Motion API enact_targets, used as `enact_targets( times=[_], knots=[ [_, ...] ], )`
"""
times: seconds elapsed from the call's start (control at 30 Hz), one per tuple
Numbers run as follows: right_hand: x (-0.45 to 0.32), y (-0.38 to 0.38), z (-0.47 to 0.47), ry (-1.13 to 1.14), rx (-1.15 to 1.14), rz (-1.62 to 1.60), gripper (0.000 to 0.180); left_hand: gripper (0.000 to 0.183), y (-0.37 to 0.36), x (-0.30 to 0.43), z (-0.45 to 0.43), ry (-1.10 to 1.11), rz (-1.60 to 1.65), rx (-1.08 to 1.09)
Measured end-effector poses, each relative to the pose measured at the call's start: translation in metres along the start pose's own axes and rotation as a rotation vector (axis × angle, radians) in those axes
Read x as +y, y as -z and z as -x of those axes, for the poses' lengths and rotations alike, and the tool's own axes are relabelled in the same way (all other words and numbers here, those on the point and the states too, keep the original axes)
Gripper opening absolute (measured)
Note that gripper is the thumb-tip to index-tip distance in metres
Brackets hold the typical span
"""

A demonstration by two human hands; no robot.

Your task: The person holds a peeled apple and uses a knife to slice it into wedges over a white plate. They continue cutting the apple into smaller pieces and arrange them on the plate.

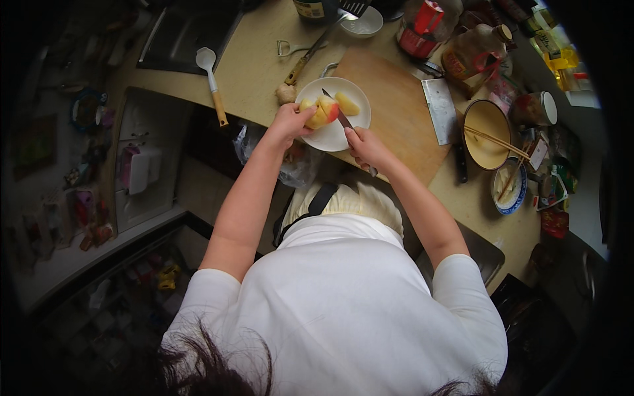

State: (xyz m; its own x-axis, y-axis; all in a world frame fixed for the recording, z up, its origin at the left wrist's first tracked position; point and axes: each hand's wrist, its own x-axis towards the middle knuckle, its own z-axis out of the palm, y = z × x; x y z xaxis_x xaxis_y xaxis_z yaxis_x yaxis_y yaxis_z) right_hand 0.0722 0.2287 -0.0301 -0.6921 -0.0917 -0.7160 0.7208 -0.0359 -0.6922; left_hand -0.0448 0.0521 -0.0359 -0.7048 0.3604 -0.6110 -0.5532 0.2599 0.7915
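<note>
My left hand (290, 123) grips a mostly peeled apple (318, 119) with cuts in it and a red patch of skin on its right side. In my right hand (365, 146) is a small knife (342, 118), its blade up against the apple's right side; whether the edge is inside the flesh I cannot tell. Under both hands lies a white plate (331, 142), overlapping the left edge of a wooden cutting board (396, 114). A pale peeled wedge (347, 104) rests on the plate, just right of the apple.
A cleaver (438, 111) lies at the board's right edge, beside a yellow bowl (483, 148) with chopsticks across it and a blue-rimmed bowl (517, 198). Beyond the plate are a ginger-like root (286, 93), a slotted turner (312, 52) and a peeler (297, 48). A spoon (210, 74) overhangs the counter.
</note>
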Motion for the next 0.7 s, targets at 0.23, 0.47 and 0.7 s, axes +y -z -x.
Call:
enact_targets(
  times=[0.23,0.47,0.7],
  knots=[
    [-0.001,-0.006,-0.003,-0.033,-0.056,-0.056,0.036,0.037,-0.003,-0.001,0.000,-0.022,-0.037,0.034],
    [0.001,-0.012,-0.007,-0.054,-0.116,-0.182,0.036,0.036,-0.006,0.003,0.002,-0.019,-0.085,0.070],
    [-0.006,-0.014,-0.007,-0.110,-0.242,-0.427,0.035,0.036,-0.005,-0.002,-0.001,-0.046,-0.033,0.086]
  ],
)
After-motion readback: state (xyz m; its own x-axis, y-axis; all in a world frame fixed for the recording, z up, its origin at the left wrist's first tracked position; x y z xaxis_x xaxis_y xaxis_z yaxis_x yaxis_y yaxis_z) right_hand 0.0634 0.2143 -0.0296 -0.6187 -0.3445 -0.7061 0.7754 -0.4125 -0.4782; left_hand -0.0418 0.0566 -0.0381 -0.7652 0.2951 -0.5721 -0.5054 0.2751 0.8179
